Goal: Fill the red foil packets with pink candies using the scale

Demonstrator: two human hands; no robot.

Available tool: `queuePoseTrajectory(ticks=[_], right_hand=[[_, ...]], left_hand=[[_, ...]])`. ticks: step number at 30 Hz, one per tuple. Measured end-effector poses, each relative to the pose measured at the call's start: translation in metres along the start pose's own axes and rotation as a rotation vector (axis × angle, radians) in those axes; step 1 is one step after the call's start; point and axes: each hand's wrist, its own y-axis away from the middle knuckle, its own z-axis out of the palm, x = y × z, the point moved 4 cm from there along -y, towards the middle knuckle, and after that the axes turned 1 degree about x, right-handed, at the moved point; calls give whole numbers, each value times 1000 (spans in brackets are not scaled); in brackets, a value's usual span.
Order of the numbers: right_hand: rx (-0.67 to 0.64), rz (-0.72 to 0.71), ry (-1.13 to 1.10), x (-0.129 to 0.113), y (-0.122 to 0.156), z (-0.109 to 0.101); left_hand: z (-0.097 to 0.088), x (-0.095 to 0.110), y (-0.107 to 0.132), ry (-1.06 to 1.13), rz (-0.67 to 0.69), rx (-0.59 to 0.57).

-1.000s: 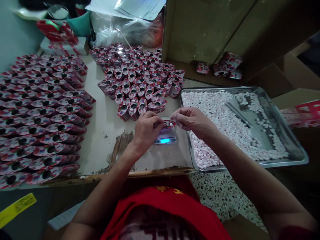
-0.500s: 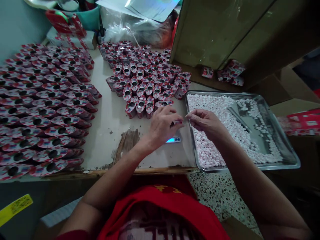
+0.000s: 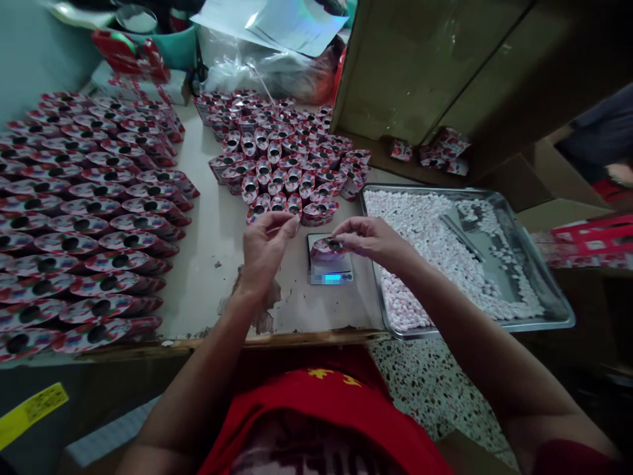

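Observation:
A small red-and-white patterned carton with a round dark hole in its top is on a pocket digital scale, whose blue display is lit. My right hand has its thumb and fingers closed on the carton's right end. To the left of the scale, my left hand is raised with thumb and forefinger pinched. Something whitish shows at those fingertips, too small to name. Right of the scale, a metal tray holds many small white candy-like pieces and a flat scoop-like piece.
Similar cartons stand in a cluster behind the scale and in rows on the left. A large cardboard box rises at the back right, with a few cartons by it. Plastic bags lie behind.
My left hand has moved left, away from the carton and scale. My right hand has come left from the tray's edge and now grips the carton. The scale is more exposed.

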Motion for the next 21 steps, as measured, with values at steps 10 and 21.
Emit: queuePoseTrajectory(ticks=[10,21], right_hand=[[435,-24,-376,14,35,-112],[698,67,-606,124,8,-196]], left_hand=[[-4,14,13,-132,57,-48],[18,45,16,-661,351,-94]])
